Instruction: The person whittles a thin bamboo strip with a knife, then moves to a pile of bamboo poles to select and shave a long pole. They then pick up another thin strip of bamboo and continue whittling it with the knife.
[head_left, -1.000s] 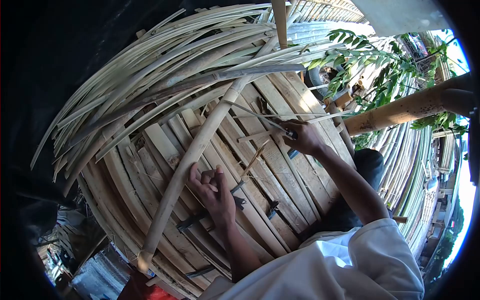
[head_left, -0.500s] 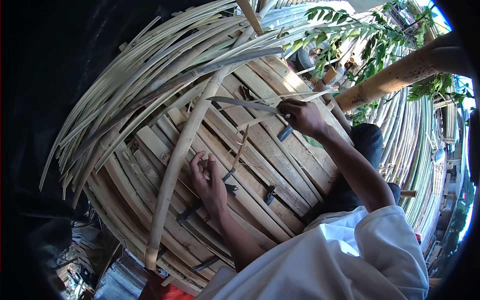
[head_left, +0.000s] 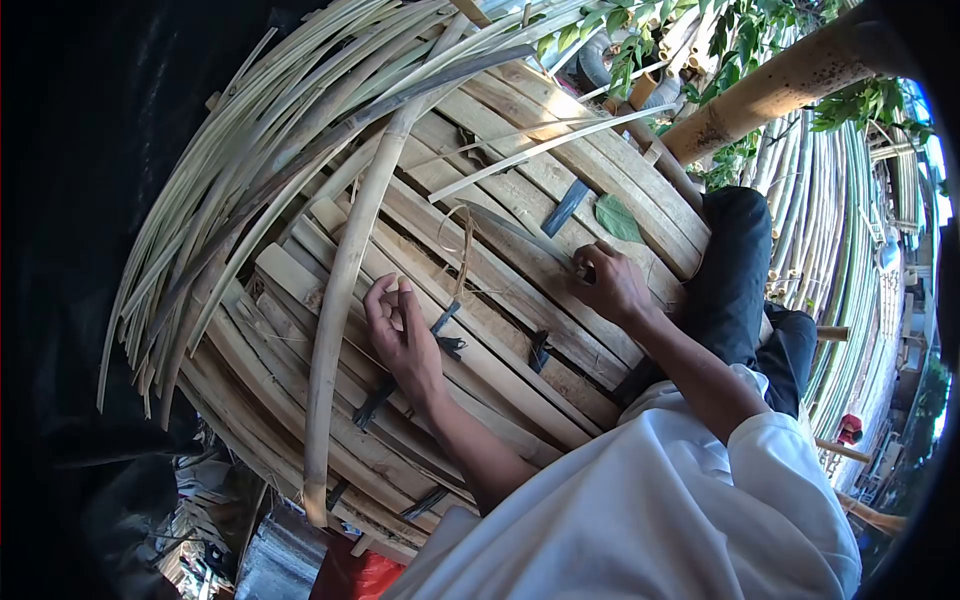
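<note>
My right hand (head_left: 612,285) is closed round the handle of a long knife (head_left: 520,236), whose blade points up and left over the slats. My left hand (head_left: 402,335) is half curled with thumb and fingers apart, and nothing shows in it. It hovers over the bamboo slats (head_left: 480,375) beside a round bamboo pole (head_left: 352,245). A thin curled shaving (head_left: 464,250) stands between the hands, near the knife tip. A pale split strip (head_left: 550,152) lies across the slats beyond the blade.
A thick bundle of split bamboo strips (head_left: 240,170) curves along the far left. Black ties (head_left: 566,208) and a green leaf (head_left: 618,218) sit on the slatted platform. At upper right a thick bamboo post (head_left: 770,95) slants across, with stacked poles (head_left: 820,220) behind.
My right hand has come down toward me, drawing the knife back across the slats. My left hand stays half curled, little moved. The view has shifted slightly, and the leaf shows more fully.
</note>
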